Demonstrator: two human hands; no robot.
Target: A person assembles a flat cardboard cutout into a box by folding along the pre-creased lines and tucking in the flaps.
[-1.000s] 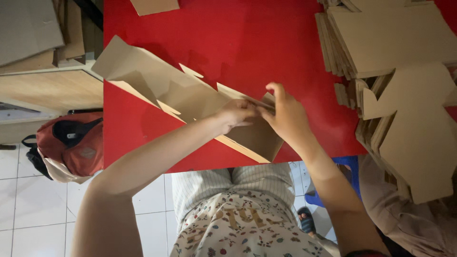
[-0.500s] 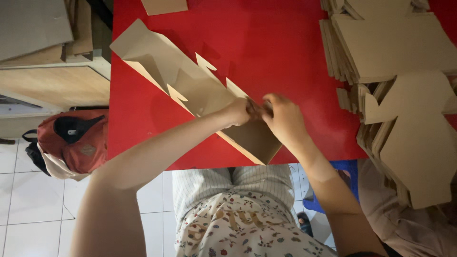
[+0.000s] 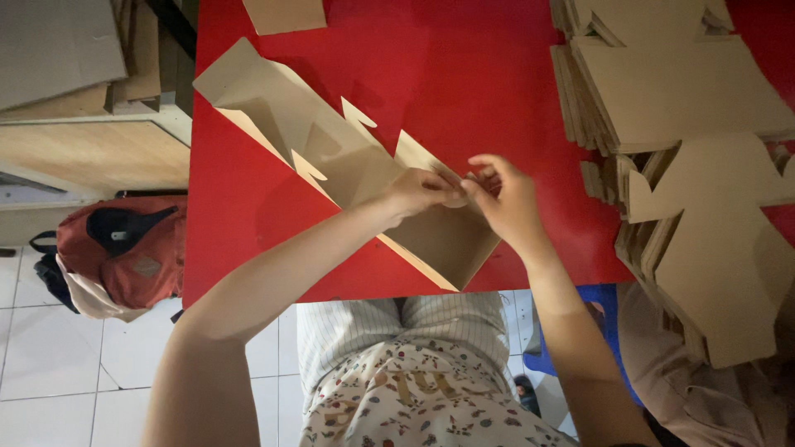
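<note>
A long brown cardboard box blank (image 3: 331,157), partly folded into a trough, lies slantwise on the red table (image 3: 464,74). My left hand (image 3: 422,192) pinches a flap near the blank's lower end. My right hand (image 3: 507,199) meets it from the right, fingertips closed on the same flap edge. Both hands touch at the fold.
Stacks of flat die-cut cardboard blanks (image 3: 687,99) fill the table's right side and spill over its edge (image 3: 720,265). A loose cardboard piece (image 3: 286,15) lies at the top. A red backpack (image 3: 124,248) sits on the white tiled floor at the left, below a wooden shelf (image 3: 91,153).
The cardboard blank has shifted slightly up and to the right on the table. Both hands stayed on its lower end, working the flap closer together.
</note>
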